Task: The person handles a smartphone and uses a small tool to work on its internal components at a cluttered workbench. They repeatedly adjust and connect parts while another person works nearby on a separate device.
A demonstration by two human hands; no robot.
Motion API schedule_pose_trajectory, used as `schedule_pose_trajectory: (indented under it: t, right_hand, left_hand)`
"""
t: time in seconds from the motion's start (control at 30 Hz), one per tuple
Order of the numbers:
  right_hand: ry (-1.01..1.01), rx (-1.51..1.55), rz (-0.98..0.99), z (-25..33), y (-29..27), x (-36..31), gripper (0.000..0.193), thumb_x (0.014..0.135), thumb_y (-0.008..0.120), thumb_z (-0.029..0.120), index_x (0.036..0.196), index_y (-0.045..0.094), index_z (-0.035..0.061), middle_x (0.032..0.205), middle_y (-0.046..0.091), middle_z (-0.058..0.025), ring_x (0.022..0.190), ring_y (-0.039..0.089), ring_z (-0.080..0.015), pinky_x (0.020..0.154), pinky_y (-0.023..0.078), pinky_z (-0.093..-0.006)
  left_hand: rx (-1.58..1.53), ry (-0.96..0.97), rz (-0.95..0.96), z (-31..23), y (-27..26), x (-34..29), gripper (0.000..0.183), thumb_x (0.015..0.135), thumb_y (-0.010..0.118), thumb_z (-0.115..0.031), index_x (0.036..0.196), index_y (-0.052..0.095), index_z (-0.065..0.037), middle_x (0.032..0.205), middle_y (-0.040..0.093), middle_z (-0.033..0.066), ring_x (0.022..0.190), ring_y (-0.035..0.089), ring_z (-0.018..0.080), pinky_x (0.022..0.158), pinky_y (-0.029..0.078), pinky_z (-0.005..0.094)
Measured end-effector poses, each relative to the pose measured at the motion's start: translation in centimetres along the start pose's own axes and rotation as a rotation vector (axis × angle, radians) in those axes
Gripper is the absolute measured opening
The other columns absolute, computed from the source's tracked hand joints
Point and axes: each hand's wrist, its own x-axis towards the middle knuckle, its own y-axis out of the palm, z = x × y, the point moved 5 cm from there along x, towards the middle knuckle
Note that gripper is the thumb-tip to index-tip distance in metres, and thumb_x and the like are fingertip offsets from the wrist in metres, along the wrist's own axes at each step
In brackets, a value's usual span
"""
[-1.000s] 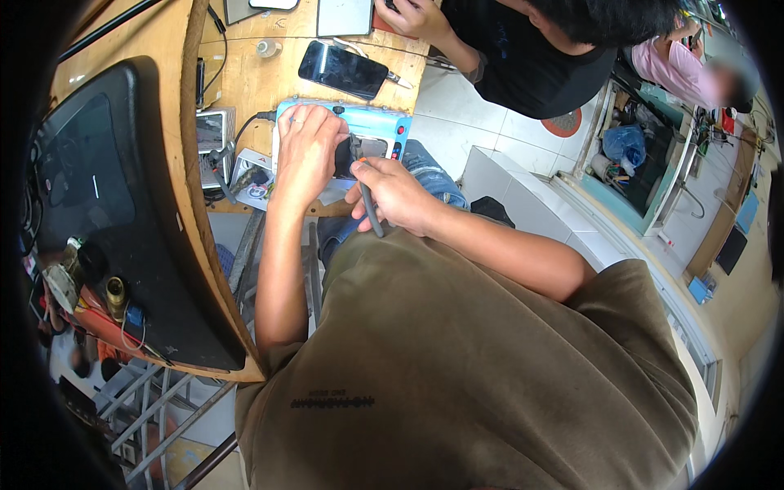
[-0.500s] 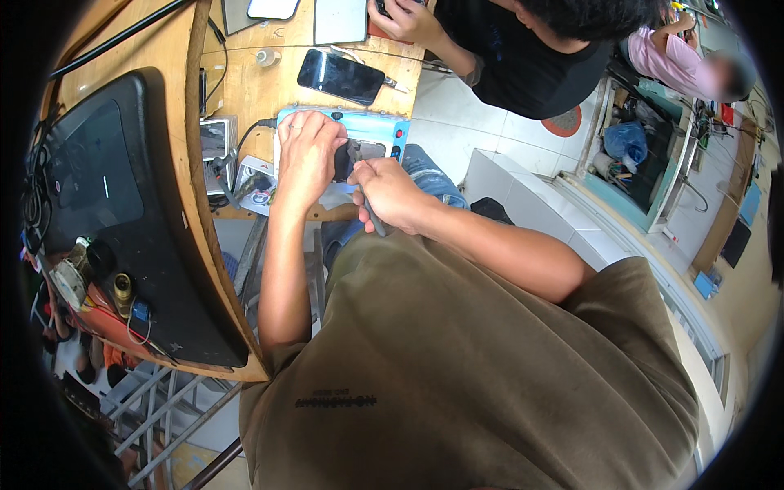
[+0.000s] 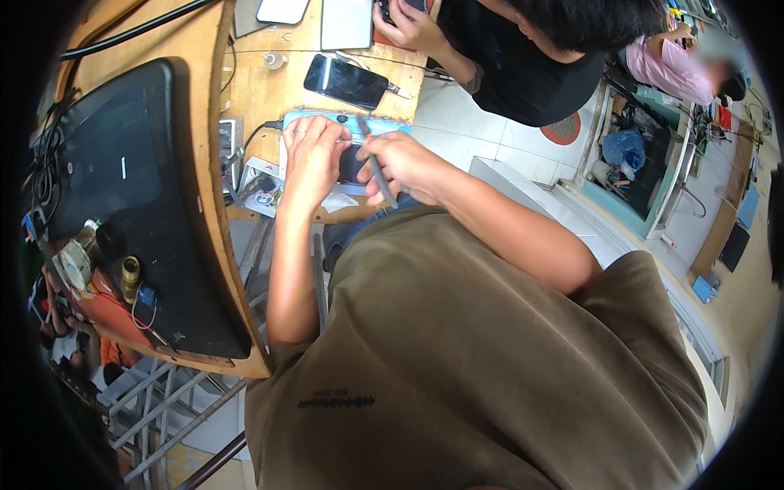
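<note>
On the table lies a light-blue electric plate device (image 3: 390,127) with a dark phone part (image 3: 349,166) on it. My left hand (image 3: 314,151) rests over the device and the phone part's left side, its fingers bent and pressed together; whatever is under its fingertips is hidden. In my right hand (image 3: 404,163), just to the right, is a slim grey hand tool (image 3: 377,175), gripped between thumb and fingers. One end of the tool points up over the device, the other down toward my lap. The tool's exact kind is unclear.
Beyond the device lie a black smartphone (image 3: 345,81) and a small clear bottle (image 3: 274,60). A sticker-covered card (image 3: 263,187) is left of my wrist. A big black screen unit (image 3: 122,204) leans at far left. A co-worker in black (image 3: 535,69) sits across.
My right hand has lifted slightly and turned, so the grey tool now shows at both ends, pointing up past the fingers. The left hand stays over the device; the view has shifted a little.
</note>
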Motion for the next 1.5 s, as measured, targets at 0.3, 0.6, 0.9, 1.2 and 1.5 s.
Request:
schedule_pose_trajectory:
  t: [0.3,0.6,0.9,1.2,1.5]
  right_hand:
    - [-0.301,-0.473,0.189,-1.0,3.0,-3.6,0.057,0.097,0.060,0.028,0.139,0.045,-0.0071,0.098,0.070,-0.0183,0.075,0.071,-0.0199,0.065,0.058,-0.0335]
    - [-0.259,-0.451,0.342,-5.6,12.2,1.4,0.045,0.101,0.054,0.025,0.137,0.049,-0.0022,0.097,0.069,-0.0161,0.078,0.070,-0.0209,0.069,0.057,-0.0347]
    - [-0.761,-0.273,0.229,-1.2,18.2,7.4,0.029,0.102,0.049,0.019,0.101,0.064,-0.0050,0.075,0.070,-0.0205,0.063,0.071,-0.0299,0.059,0.056,-0.0430]
    - [-0.816,-0.406,-0.019,1.7,20.8,9.6,0.038,0.099,0.053,0.023,0.109,0.064,-0.0119,0.082,0.069,-0.0351,0.084,0.072,-0.0512,0.081,0.058,-0.0538]
    - [-1.084,-0.739,-0.067,-1.0,9.9,2.0,0.029,0.089,0.074,0.024,0.106,0.074,0.0006,0.086,0.074,-0.0197,0.078,0.072,-0.0319,0.073,0.057,-0.0395]
  left_hand:
    - [-1.034,-0.715,-0.236,-2.3,0.4,-8.2,0.024,0.107,0.060,-0.022,0.123,0.067,-0.004,0.099,0.068,0.0058,0.090,0.063,0.0143,0.085,0.050,0.0300]
    - [-1.517,-1.276,-0.636,5.8,2.3,-17.0,0.032,0.109,0.049,-0.038,0.105,0.058,-0.008,0.092,0.060,0.0028,0.087,0.062,0.0150,0.077,0.052,0.0350]
    - [-1.365,-1.060,-0.759,9.0,-3.1,-15.9,0.048,0.113,0.032,-0.044,0.132,0.057,-0.008,0.123,0.068,0.0088,0.114,0.067,0.0206,0.092,0.056,0.0392]
    - [-1.422,-0.846,-0.970,9.9,-3.3,-13.8,0.064,0.112,0.022,-0.049,0.152,0.040,-0.002,0.153,0.049,0.0154,0.142,0.049,0.0279,0.118,0.042,0.0459]
    - [-1.494,-0.994,-1.197,9.8,-1.0,-14.5,0.069,0.107,0.047,-0.039,0.158,0.023,0.002,0.137,0.052,0.0209,0.125,0.060,0.0331,0.108,0.050,0.0415]
